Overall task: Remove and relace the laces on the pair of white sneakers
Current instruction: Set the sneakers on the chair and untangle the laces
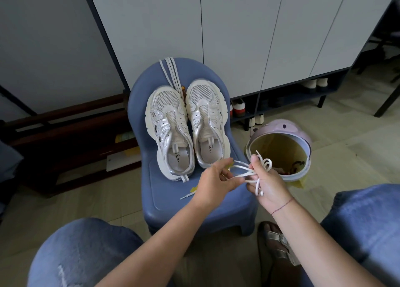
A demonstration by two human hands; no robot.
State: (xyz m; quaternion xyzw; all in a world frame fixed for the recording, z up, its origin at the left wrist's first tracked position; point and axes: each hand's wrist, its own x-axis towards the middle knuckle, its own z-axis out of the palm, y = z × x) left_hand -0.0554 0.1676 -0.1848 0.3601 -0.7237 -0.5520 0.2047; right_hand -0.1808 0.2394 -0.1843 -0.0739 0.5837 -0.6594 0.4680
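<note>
Pinching a loop of the lace (264, 163) in your left hand (213, 182), your right hand (267, 185) gripping the bunch, draw slowly so nothing knots.

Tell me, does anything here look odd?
Both sneakers sit unlaced on the blue chair; loose flat laces lie across its back edge, and the left hand and right hand hold a tangled lace.

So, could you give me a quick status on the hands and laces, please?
Left hand pinches, right hand grips the bundled lace. Both sneakers unlaced on stool; flat laces draped over its back. Nothing in the way.
</note>
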